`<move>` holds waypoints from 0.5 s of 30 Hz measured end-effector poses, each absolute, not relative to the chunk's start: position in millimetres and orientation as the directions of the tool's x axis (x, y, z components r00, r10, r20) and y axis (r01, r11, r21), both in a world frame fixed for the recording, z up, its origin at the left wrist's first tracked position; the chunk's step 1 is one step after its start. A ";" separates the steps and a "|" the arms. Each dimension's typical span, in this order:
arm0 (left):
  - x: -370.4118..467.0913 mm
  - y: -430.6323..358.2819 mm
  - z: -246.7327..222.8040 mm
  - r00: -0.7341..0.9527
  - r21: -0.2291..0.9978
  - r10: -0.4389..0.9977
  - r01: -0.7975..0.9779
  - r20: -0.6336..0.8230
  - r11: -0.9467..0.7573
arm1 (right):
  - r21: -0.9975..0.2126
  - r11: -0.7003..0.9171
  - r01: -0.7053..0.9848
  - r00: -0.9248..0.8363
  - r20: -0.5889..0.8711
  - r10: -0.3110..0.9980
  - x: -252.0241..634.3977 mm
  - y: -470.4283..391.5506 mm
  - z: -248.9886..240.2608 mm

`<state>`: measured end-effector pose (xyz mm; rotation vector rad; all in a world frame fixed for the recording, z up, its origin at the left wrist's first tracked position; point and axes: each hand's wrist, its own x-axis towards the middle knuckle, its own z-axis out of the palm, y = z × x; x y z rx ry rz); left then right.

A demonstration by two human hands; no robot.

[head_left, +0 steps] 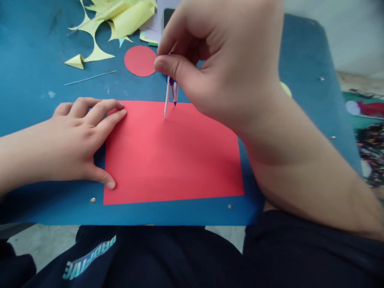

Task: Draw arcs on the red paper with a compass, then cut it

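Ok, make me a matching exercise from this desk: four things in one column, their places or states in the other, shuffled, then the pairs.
Things:
1. Red rectangular paper sheet
2. Small red paper circle
3. White and purple drawing compass
4. Yellow paper offcuts

Places or states:
A. Held upright in the right hand, its tip on paper
B. Piled at the far edge of the blue table
C. Pressed flat at its left edge by the left hand
D. Lying alone just beyond the sheet

Pairs: 1-C, 2-D, 3-A, 4-B

The head camera looks forward and steeply down, close over the blue counter [36,52] at the person's lap.
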<state>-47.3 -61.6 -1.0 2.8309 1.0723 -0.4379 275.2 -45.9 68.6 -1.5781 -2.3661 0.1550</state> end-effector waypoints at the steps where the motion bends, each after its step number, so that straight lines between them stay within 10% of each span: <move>1: -47.6 -61.4 -1.6 0.714 -0.023 0.636 0.659 -0.294 -0.751 | -0.297 0.415 0.860 -0.363 0.216 0.906 276.4 -46.5 65.2; 15: -49.3 -59.5 -3.5 0.713 0.027 0.635 0.671 -0.298 -0.741 | -0.364 0.704 0.609 -0.620 0.335 0.709 296.5 -62.0 65.2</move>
